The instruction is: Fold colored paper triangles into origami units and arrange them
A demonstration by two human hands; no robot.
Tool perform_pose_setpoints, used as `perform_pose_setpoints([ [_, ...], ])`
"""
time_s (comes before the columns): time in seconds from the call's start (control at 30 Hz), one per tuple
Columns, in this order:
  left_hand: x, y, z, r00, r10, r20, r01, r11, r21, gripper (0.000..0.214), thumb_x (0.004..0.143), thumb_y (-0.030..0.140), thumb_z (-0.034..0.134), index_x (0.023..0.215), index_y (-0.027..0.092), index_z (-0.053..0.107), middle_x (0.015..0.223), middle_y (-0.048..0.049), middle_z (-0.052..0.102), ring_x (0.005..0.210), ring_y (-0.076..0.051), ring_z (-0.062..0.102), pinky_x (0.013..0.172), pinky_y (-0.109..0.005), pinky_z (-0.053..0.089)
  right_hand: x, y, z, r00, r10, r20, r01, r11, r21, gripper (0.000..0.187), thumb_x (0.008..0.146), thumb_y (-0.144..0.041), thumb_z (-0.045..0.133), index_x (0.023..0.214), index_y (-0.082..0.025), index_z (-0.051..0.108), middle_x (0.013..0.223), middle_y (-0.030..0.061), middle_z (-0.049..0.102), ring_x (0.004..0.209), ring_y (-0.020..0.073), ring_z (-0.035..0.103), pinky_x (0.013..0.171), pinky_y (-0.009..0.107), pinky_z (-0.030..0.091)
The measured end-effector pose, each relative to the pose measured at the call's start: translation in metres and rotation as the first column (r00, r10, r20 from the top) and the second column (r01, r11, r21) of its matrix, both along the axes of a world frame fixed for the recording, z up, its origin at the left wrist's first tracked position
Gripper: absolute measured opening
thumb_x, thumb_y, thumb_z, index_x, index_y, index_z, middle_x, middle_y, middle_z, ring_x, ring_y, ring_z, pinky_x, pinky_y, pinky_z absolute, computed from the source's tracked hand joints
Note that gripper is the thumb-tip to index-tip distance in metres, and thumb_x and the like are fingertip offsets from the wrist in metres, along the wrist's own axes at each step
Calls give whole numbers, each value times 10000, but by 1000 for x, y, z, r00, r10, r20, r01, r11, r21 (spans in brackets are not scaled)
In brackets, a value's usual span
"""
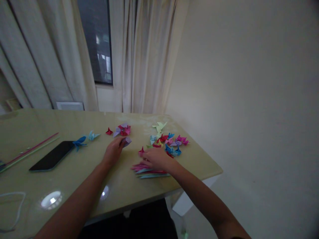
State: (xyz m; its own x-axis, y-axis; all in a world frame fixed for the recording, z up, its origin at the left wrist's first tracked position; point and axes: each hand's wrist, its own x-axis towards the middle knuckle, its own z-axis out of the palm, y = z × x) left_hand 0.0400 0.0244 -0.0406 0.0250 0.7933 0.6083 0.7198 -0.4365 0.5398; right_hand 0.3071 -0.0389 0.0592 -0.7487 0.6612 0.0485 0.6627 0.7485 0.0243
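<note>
My left hand (114, 151) is closed on a small purple folded paper piece (127, 142), held just over the table near a cluster of red and purple origami pieces (122, 129). At the fingertips of my right hand (157, 157) is a pink origami piece (141, 151); the fingers look pinched on it, though they are partly hidden. Below that hand lies a stack of folded paper strips (149, 173) in pink, blue and green. Just beyond it spreads a pile of colourful origami pieces (173, 150).
A black phone (53, 156) lies left on the table (119, 186), with a blue paper figure (79, 142) at its corner and a light blue paper crane (92, 135) beyond. Farther left are thin pink and green sticks (32, 151) and a white cable (20, 209). A pale green crane (159, 126) is at the back.
</note>
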Motion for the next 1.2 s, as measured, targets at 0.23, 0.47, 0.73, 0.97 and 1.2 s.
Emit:
perform_pose_setpoints([
  [0.23,42,-29,8,993,-117,-14,117,969,219,314,1036,333,465,1211,195,686,1153,-123,759,1088,-256,692,994,-403,543,39,24,6,678,-216,-703,82,972,-220,412,1051,-503,549,952,-161,757,760,11,681,667,133,580,640,245,404],
  [0.47,78,-49,12,964,-267,-13,265,945,190,238,1033,320,517,1125,195,698,989,-77,770,902,-201,718,831,-313,564,25,16,-11,611,-220,-760,-136,917,-374,497,871,-522,795,1266,-229,725,1104,62,728,851,160,679,716,265,527],
  [0.73,68,-45,13,962,-274,-19,274,956,109,313,1046,376,486,918,209,718,818,-35,753,743,-171,692,707,-265,515,15,11,-25,593,-144,-792,-98,964,-249,367,860,-480,828,1108,-215,776,982,38,699,786,147,657,700,261,513],
  [0.97,69,-45,11,952,-224,-211,260,952,164,403,1073,398,407,821,219,666,715,-30,696,650,-164,633,641,-266,461,14,6,-37,581,-154,-799,-76,967,-242,309,886,-431,809,1079,-193,770,911,27,730,751,156,650,695,266,510],
  [1.2,71,-44,5,930,-168,-327,257,933,252,442,1084,411,386,771,220,633,669,-28,680,610,-161,622,626,-278,454,15,-4,-42,652,-49,-757,-54,992,-110,328,856,-266,843,1160,-201,736,1068,57,753,982,202,686,905,308,506],
])
